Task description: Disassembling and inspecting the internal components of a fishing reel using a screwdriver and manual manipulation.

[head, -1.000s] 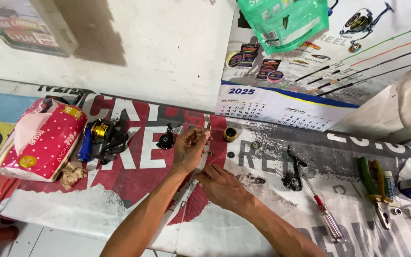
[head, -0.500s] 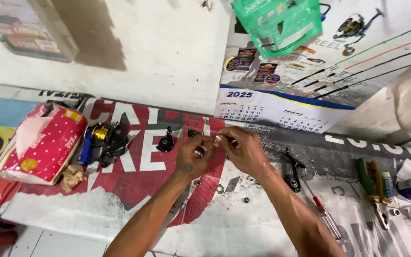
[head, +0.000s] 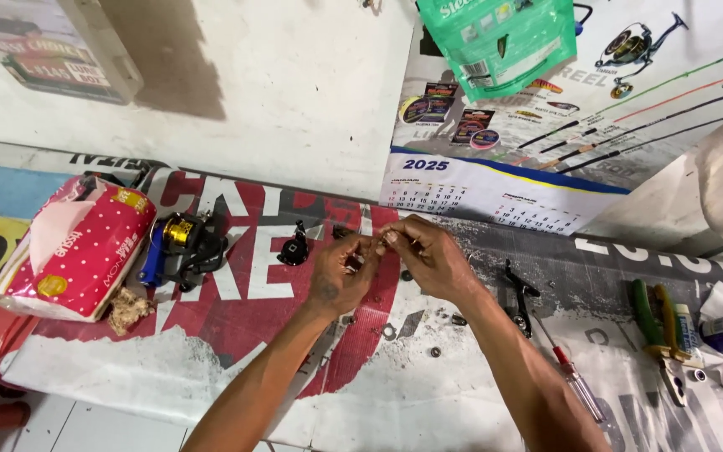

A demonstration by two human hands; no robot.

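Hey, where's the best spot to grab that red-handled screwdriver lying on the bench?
Probably by the clear, red-tipped handle of the screwdriver, coming from above. It lies flat on the banner-covered bench beside the right forearm, handle towards the near edge, thin shaft pointing away towards the black reel part; the handle is the thickest part.

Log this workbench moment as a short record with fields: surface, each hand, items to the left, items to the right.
Surface: bench covered with a printed banner
Left hand: fingertips meet the right hand's over a small part, too small to identify
Right hand: pinching at the same spot
Left side: polka-dot tissue pack, fishing reel, small black part
Right side: red-handled screwdriver, green-handled pliers
Wall: calendar
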